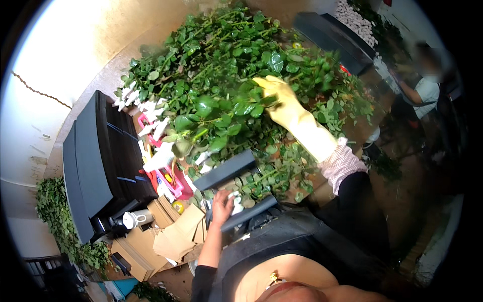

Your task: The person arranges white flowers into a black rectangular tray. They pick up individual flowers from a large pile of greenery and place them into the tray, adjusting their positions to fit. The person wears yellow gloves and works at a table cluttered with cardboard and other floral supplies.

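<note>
Gloved in yellow rubber, the right hand (pixel 276 98) reaches into a dense heap of green leafy stems (pixel 226 75), its fingers spread wide over the foliage and closed on nothing that shows; a pink knitted cuff (pixel 343 163) covers the wrist behind it. Lower down, the bare left hand (pixel 222 205) curls around something small and white (pixel 235 202) at the edge of a dark machine with two slanted bars (pixel 232 189), just below the heap; what the white thing is cannot be told. Leaves spill over the machine's upper bar and crowd the space between both hands. To the left, a tall black crate (pixel 95 161) stands against the pale wall, with pink plastic pieces (pixel 173 183) and white wrapped stem ends (pixel 146 108) wedged between it and the greenery. Flattened brown cardboard (pixel 168 236) lies near the left forearm, beside a small white cup-shaped container (pixel 132 220). Another person in a light shirt (pixel 427 93) stands well apart at upper right, next to a second dark crate (pixel 332 38).
</note>
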A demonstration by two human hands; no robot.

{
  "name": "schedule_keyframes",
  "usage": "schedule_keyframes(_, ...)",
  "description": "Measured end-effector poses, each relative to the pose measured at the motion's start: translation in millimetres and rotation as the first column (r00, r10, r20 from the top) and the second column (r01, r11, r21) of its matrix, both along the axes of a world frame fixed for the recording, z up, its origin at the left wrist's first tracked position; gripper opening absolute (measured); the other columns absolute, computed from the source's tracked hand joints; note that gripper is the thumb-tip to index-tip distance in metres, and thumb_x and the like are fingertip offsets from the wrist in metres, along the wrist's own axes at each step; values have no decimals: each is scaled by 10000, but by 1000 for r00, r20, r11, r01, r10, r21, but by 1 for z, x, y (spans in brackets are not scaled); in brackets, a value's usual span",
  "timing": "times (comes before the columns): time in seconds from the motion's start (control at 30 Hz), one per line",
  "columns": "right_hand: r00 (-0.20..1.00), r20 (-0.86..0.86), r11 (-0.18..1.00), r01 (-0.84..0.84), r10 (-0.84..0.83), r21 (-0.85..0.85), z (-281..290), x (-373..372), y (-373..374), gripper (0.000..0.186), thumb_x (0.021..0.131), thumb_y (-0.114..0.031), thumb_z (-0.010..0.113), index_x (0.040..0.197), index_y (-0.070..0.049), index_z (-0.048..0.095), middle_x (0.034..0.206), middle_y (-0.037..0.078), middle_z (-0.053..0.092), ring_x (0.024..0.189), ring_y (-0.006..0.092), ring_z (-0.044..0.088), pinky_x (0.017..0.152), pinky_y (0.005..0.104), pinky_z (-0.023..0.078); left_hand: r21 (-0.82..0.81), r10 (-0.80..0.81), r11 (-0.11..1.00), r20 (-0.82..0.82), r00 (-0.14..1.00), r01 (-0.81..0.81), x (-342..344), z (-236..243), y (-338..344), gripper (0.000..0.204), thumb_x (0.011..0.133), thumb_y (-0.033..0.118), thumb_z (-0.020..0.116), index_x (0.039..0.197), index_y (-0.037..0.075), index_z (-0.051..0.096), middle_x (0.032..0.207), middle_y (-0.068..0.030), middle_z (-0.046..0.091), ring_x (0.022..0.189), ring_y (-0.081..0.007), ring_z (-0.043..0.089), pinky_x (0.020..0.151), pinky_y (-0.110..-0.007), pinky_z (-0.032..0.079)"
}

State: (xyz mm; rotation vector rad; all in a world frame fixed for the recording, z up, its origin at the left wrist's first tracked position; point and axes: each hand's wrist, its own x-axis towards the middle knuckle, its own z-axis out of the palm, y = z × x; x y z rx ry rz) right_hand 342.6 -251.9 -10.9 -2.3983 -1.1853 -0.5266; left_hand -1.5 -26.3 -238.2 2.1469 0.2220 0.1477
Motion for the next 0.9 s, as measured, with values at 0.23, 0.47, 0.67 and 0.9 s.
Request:
schedule_keyframes(0.23,980,19,491,116,-198,-864,-12,16,61,480,909,-150,660,1382,-86,608,1559,66,481,1394,199,482,1244,437,241,-7,-26,1000,21,999,27,7,-1,-2,289,888,131,735,1160,37,715,1137,-181,652,1080,-375,609,958,-427,482)
schedule_keyframes(0.47,982,-162,995,94,-96,-20,-5,7,51,293,893,-31,583,1167,-80,674,1198,204,692,1153,291,658,1026,393,505,-162,28,986,-36,999,-33,7,0,-7,275,900,123,741,1163,45,720,1092,-134,595,953,-278,617,841,-361,513)
schedule_keyframes(0.67,967,-62,960,-254,249,-115,26,-55,-10,236,920,-153,617,1131,-212,707,752,28,694,546,218,647,532,350,542,-35,32,999,-20,999,-33,-4,1,0,259,932,157,718,1169,52,728,1031,-119,609,984,-279,620,873,-372,510)
schedule_keyframes(0.9,724,-407,298,-283,-557,-912,-65,-70,-49,314,856,-94,730,1168,-118,757,1233,125,717,1102,326,702,840,456,597,-353,168,918,-61,984,-179,4,-20,-8,770,808,45,826,1417,88,357,1215,-97,573,1000,-186,616,840,-326,553)
